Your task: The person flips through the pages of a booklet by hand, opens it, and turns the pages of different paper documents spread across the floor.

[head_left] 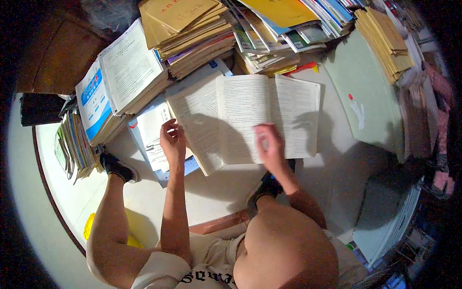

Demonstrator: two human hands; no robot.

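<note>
An open book (195, 101) with dense printed text lies on the floor in front of me. Its middle leaf (244, 94) overlaps the page at right (301, 96). My left hand (172, 139) hovers at the book's left edge, its fingers loosely bent and apart, with nothing visible in them. Over the lower middle of the book is my right hand (270, 144), slightly blurred, fingers curved and thumb apart. I cannot tell whether it touches the leaf. Beneath the book's left side, a white booklet (156, 137) with dark writing sticks out.
Brown envelopes (180, 14) top a tall paper stack. Printed sheets (130, 67) and a blue-white booklet (94, 98) lie at left. A pale green folder (361, 91) and more envelopes (382, 41) are at right. My shoes (118, 168) flank the book; something yellow (132, 229) lies behind my leg.
</note>
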